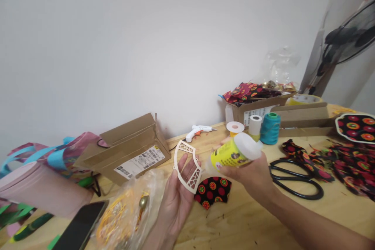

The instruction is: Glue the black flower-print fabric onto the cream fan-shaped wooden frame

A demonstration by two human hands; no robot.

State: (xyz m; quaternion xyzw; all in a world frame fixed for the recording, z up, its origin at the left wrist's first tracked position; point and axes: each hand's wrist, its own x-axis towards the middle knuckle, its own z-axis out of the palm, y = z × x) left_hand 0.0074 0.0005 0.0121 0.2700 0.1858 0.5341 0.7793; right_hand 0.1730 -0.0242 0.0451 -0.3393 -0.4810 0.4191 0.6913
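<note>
The left hand [178,193] is grasping a pale, fan-shaped frame [176,161] with cut-out lattice at its 2 ends; the fingers are spreading behind it and showing through the opening. The frame is being held up over the middle of the worktop [243,226]. The right hand [244,170] is clasping a yellow-labelled bottle [231,155], which is tilting with its narrow end down toward the frame's right side; whether the 2 are touching, I cannot tell.

Below them, a patterned fabric piece [213,192] is lying flat on the worktop. Black-handled scissors [295,179] are resting right of the right hand, with more patterned fabric [350,164] spreading toward the worktop's right edge. Near the back edge, a white glue gun [200,131] is lying left of a turquoise thread spool [270,129], which is standing upright beside a white roll [255,125]. Toward the left edge, a dark phone [80,224] is lying beside a clear bag [117,215] that is holding yellow cord.
</note>
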